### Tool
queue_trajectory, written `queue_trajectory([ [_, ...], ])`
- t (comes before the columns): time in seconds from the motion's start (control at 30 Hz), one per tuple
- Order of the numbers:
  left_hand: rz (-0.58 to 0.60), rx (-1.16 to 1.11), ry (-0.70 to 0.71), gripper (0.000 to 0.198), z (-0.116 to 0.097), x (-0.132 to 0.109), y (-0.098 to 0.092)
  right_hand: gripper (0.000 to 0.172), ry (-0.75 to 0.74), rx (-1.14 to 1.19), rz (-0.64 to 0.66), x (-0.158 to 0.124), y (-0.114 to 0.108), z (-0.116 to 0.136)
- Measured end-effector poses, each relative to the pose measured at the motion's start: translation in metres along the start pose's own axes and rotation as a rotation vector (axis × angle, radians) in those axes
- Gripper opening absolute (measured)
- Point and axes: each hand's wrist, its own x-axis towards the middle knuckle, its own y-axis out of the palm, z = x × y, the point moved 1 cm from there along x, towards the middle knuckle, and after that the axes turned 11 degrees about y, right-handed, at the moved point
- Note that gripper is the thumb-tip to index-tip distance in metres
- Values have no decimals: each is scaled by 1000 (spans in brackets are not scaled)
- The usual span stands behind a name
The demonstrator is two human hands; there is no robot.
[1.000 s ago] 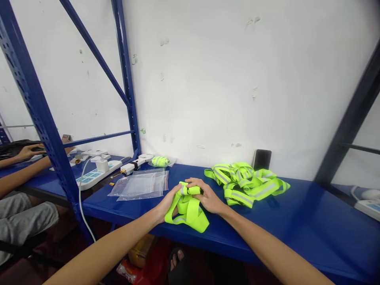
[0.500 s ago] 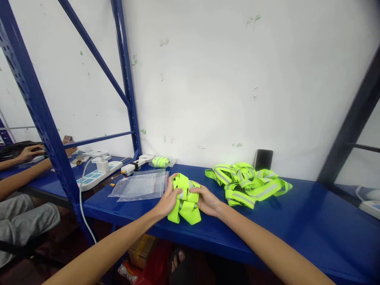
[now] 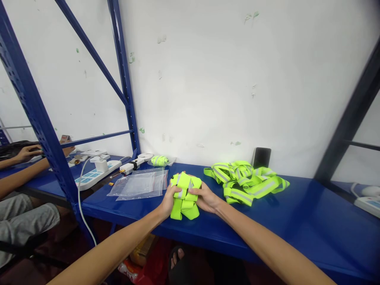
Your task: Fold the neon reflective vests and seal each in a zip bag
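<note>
Head view looks down on two bare forearms reaching over a blue steel shelf (image 3: 267, 221). The left hand (image 3: 168, 200) and the right hand (image 3: 205, 200) close on one folded bundle of neon-yellow reflective webbing (image 3: 184, 196) from either side. The right hand's fingers (image 3: 194, 192) press together against the bundle's side, and the left hand's fingers are clamped around it, mostly hidden behind the fabric. The bundle sits just above the shelf's front edge, its lower folds touching the shelf, between the hands.

Just left of it lie clear zip bags (image 3: 139, 185), at least two, overlapping; their exact count cannot be told. Behind them, near the wall, is one small yellow roll in clear plastic (image 3: 159, 160). To the right lies one loose tangled pile of the same reflective webbing (image 3: 246, 183), and behind that one dark phone (image 3: 261, 157) leans against the white wall. Further left stand one small white fan (image 3: 135, 163) and one white power strip (image 3: 95, 176) with a charger (image 3: 101, 165) plugged in. Beyond the blue upright (image 3: 35, 107), a seated co-worker's two hands (image 3: 28, 153) work at the same shelf, apart from the person's own.
</note>
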Motion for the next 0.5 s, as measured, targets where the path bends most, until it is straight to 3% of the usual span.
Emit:
queue_trajectory([
  [0.13, -60, -6, -93, 53, 5, 0, -6, 55, -51, -17, -84, 2, -1, -6],
  [0.27, 40, -81, -273, 45, 3, -7, -4, 55, -141, -81, -176, 4, -4, -8],
  [0.5, 210, 73, -230, 50, -3, -12, 9, 49, -397, -255, -359, 10, -18, 6],
])
